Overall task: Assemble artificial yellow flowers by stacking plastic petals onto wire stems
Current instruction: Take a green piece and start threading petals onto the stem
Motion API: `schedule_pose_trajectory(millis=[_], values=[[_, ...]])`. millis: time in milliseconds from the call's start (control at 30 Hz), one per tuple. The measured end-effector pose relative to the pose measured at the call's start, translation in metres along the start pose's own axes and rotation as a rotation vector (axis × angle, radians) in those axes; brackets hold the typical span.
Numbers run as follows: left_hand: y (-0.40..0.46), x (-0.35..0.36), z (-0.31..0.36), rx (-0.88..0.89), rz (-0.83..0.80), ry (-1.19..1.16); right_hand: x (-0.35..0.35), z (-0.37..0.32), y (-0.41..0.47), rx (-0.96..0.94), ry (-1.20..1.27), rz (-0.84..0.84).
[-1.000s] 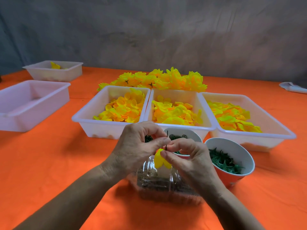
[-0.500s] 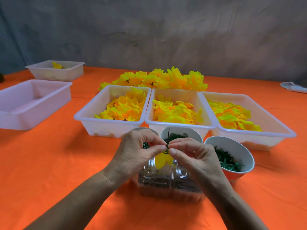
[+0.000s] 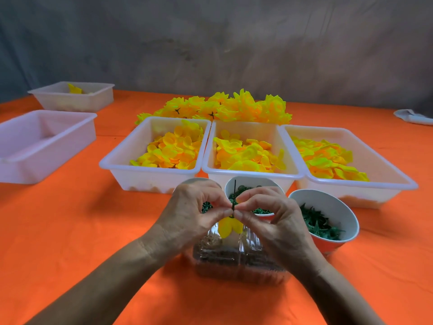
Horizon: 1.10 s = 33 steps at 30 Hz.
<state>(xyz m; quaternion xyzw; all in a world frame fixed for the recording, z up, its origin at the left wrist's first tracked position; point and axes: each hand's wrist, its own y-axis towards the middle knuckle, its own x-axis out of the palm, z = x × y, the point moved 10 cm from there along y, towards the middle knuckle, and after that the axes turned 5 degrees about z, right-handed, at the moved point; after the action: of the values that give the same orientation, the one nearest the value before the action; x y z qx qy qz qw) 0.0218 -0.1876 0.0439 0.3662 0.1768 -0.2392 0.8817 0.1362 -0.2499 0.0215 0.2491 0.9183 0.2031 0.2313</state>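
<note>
A thin dark wire stem (image 3: 234, 191) stands upright between my two hands, its tip above my fingers. My left hand (image 3: 192, 214) and my right hand (image 3: 269, 214) both pinch the stem from either side, thumbs and forefingers meeting at it. A yellow petal piece (image 3: 228, 226) hangs on the stem just under my fingertips. Three white trays of loose yellow petals stand behind: left (image 3: 117, 160), middle (image 3: 253, 175), right (image 3: 398, 181). A heap of finished yellow flowers (image 3: 234, 106) lies beyond them.
A clear plastic box (image 3: 236, 259) sits under my hands. Bowls of green parts stand behind my fingers (image 3: 250, 184) and at right (image 3: 346, 212). Two white tubs (image 3: 46, 146) (image 3: 93, 99) are at left, a pale cloth (image 3: 412, 117) at far right, all on an orange tablecloth (image 3: 70, 231).
My hands have risen a little with the stem, and the petal has slid lower beneath my fingertips while more bare wire shows above them.
</note>
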Motion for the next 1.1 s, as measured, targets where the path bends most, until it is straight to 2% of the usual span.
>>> schedule_pose_trajectory(millis=[133, 300, 567, 767, 833, 933, 1000, 1100], values=[[-0.002, -0.001, -0.006, -0.088, -0.003, -0.057, -0.003, 0.008, 0.001, 0.09, 0.121, -0.016], [-0.003, -0.004, -0.011, -0.152, 0.034, -0.148, -0.017, 0.016, 0.007, 0.135, 0.192, 0.047], [-0.005, 0.006, -0.017, -0.123, 0.053, -0.216, -0.009, 0.024, 0.007, 0.178, 0.194, 0.024], [-0.006, 0.008, -0.023, -0.128, 0.097, -0.241, -0.019, 0.027, 0.024, 0.172, 0.2, 0.096], [-0.007, 0.009, -0.025, -0.148, 0.093, -0.264, -0.029, 0.03, 0.04, 0.164, 0.137, 0.143], [-0.006, 0.009, -0.025, -0.156, 0.07, -0.244, -0.047, 0.046, 0.077, 0.166, -0.1, 0.223], [-0.004, 0.009, -0.024, -0.146, 0.047, -0.225, -0.045, 0.065, 0.104, 0.224, -0.292, 0.153], [-0.003, 0.009, -0.025, -0.148, 0.027, -0.212, -0.029, 0.102, 0.132, 0.37, -0.452, 0.001]])
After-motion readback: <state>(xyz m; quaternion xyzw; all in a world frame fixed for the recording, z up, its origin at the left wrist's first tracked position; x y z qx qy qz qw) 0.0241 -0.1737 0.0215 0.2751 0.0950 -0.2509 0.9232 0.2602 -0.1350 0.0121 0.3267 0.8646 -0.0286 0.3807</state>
